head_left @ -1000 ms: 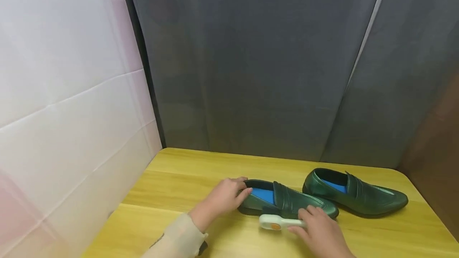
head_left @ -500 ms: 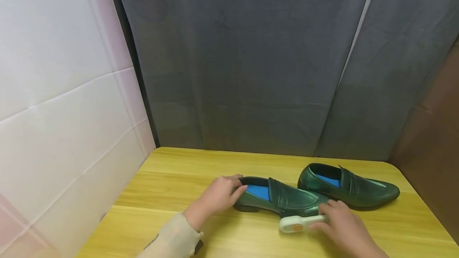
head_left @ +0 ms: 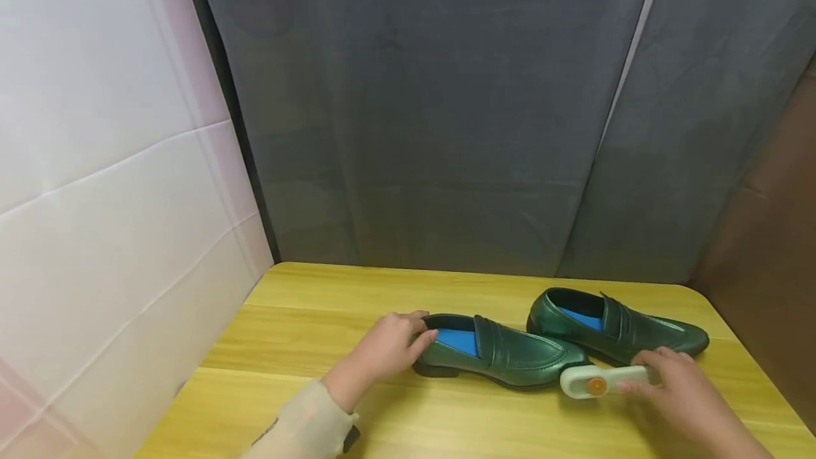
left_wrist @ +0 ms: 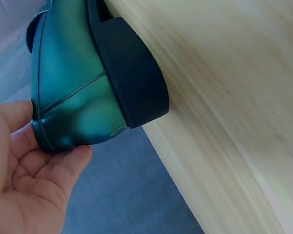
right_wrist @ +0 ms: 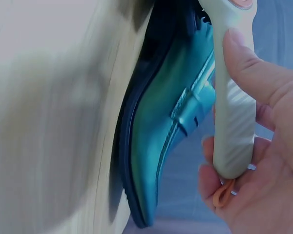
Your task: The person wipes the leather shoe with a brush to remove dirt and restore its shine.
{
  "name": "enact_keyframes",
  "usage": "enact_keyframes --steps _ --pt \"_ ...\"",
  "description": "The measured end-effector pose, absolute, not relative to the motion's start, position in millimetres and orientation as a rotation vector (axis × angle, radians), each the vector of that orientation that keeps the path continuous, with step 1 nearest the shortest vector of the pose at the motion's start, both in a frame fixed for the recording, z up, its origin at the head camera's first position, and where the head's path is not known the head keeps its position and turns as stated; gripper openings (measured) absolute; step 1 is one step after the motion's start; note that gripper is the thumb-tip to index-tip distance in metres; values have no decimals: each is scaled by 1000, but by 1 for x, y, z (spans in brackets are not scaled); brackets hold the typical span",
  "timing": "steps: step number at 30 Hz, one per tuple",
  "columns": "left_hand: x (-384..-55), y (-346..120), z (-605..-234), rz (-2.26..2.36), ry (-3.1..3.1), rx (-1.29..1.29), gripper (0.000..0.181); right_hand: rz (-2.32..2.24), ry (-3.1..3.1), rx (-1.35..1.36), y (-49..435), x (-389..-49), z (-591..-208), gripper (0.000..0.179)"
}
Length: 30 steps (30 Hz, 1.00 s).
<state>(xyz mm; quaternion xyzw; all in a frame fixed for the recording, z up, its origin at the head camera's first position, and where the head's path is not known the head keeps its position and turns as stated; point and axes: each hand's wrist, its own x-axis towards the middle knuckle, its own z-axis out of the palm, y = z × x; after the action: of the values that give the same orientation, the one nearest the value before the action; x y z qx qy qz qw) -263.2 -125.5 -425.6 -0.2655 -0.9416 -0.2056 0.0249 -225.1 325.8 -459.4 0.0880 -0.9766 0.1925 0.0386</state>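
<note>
Two green loafers with blue insoles are on the wooden table. My left hand (head_left: 385,349) pinches the back of the nearer loafer (head_left: 525,356). In the left wrist view its heel end (left_wrist: 83,97) sits between my thumb and fingers, above a thick black heel block (left_wrist: 136,73). My right hand (head_left: 678,388) grips a pale-handled brush (head_left: 579,382) with an orange dot, its head at the nearer loafer's toe. The right wrist view shows the ribbed handle (right_wrist: 234,122), an orange loop (right_wrist: 223,193) and a bit of dark bristle.
The farther loafer (head_left: 631,331) stands behind and to the right, its toe beyond my right hand. The yellow wooden table (head_left: 331,296) ends at a grey curtain (head_left: 408,126). A white panel (head_left: 115,126) rises at left, a brown one (head_left: 765,211) at right.
My right hand has slid the brush rightward along the nearer loafer's side, from its middle to its toe. My left hand keeps its hold on the heel. The head view has shifted slightly.
</note>
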Motion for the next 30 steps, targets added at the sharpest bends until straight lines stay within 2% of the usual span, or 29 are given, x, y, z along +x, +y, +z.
enact_keyframes --steps 10,20,30 --pt "-262 -127 -427 -623 -2926 -826 33 668 -2943 304 326 -219 -461 32" --pt "-262 -125 -425 -612 -2930 -838 31 579 -2933 321 286 -213 -465 34" --pt "-263 -124 -426 -602 -2931 -825 32 345 -2889 523 240 -206 -468 33"
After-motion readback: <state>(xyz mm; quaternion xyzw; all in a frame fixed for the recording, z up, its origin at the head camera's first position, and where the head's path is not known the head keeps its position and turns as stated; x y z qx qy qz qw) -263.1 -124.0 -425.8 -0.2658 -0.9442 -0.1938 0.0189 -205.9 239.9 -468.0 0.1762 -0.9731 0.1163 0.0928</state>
